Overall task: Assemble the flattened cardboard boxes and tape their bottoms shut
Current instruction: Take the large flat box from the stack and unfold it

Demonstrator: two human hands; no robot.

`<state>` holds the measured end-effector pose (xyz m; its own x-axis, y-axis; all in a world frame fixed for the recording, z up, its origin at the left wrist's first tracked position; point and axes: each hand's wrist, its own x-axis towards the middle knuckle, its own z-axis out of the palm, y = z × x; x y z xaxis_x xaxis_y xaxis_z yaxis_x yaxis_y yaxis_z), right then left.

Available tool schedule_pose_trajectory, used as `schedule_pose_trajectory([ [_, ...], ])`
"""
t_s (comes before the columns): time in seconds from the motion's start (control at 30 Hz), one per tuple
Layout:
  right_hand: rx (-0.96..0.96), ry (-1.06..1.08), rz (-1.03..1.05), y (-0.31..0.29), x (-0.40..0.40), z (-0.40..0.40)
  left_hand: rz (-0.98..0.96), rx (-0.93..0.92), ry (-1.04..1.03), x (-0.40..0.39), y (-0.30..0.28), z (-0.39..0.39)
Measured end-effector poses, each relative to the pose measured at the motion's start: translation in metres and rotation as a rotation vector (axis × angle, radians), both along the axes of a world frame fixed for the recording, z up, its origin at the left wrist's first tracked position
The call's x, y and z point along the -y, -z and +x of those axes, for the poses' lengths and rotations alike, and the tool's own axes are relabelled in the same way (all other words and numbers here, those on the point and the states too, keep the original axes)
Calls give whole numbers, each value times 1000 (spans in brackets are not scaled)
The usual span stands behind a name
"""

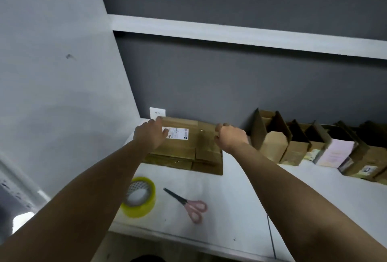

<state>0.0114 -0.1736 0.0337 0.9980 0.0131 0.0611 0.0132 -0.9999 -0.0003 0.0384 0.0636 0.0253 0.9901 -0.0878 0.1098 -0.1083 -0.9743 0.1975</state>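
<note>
While both arms reach forward: the two hands sit on the pile of flat boxes at the back of the counter.
Left fingers [160, 124]: they lie fairly straight over the far left corner of the top flat box; I cannot tell if they hook behind its edge.
Left hand [149, 135]: it rests on the left side of the top box, partly covering a white label [178, 133].
Right fingers [218, 129]: they curl down at the right edge of the top box and seem to pinch it; the fingertips are hidden.
Right hand [231, 137]: it sits at the right side of the pile, knuckles up.
Flat boxes [196, 146]: brown cardboard, stacked in a low pile against the dark wall, near the left corner of the counter.
Counter [236, 196]: white, with a thin dark line near the front right.
Tape roll [139, 196]: yellow edge, lying flat near the front left, partly hidden by the left arm.
Scissors [187, 204]: pink handles, dark blades shut, lying just right of the tape, points aimed at the pile.
Opened boxes [272, 138]: a row of standing brown boxes with flaps up, along the wall to the right of the pile, close beside the right hand.
Pink-white box [337, 150]: standing in that row.
Wall socket [157, 113]: white, just behind the pile's left corner.
Shelf [230, 32]: a white board on the wall above.
</note>
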Motion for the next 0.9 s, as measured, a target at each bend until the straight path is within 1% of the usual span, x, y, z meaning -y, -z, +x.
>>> schedule_pose_trajectory([
  [0.17,-166,91,68,66,-2,31,-224,-243,-128,-18,62,31],
  [0.2,-189,110,94,80,-3,37,-233,-285,-139,-21,76,38],
  [0.27,-229,151,161,104,-1,43,-186,-341,-171,-23,97,47],
  [0.33,-292,211,277,126,3,51,-170,-385,-224,-21,112,54],
  [0.37,-328,249,358,137,6,55,-209,-415,-248,-19,117,57],
  [0.43,-376,319,559,152,8,60,-368,-446,-273,-18,128,64],
  [0.47,-369,348,677,157,9,61,-434,-438,-279,-18,133,67],
  [0.53,-278,428,897,157,9,63,-489,-361,-299,-18,134,67],
  [0.6,-156,547,1019,150,10,63,-563,-241,-327,-16,124,64],
  [0.67,-59,619,1094,138,14,60,-721,-163,-386,-17,110,60],
  [0.7,-11,640,1179,130,16,58,-801,-144,-428,-18,103,58],
  [0.73,20,669,1315,121,18,55,-887,-138,-465,-20,97,56],
  [0.8,10,726,1640,100,23,45,-1075,-155,-503,-21,82,47],
  [0.83,-13,729,1765,88,26,37,-1157,-164,-505,-20,73,40],
  [0.87,-25,718,1821,77,28,27,-1232,-172,-501,-19,64,32],
  [0.9,-24,704,1834,68,30,18,-1295,-190,-490,-17,55,23],
])
